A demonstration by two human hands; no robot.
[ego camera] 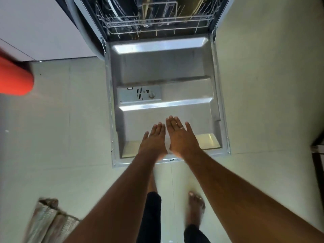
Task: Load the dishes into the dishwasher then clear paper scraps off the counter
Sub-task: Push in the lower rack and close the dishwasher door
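Floor [66, 120]: pale, glossy large-format tiles with thin grout lines, softly and evenly lit, with faint reflections. Taken as landmark.

At the floor's upper left edge stands a flat white cabinet front [43, 28], meeting the tiles along a shadowed base line.

At the left edge, above the floor, a blurred orange-red rounded object [14, 78]; its nature cannot be determined.

On the floor's lower left corner lies a beige woven mat [49, 223], blurred.

At the floor's right edge, a dark-framed furniture edge [318, 165], partly cut off.

Head-worn, looking steeply down from above and just before the lowered dishwasher door [166, 95], near; only one view.
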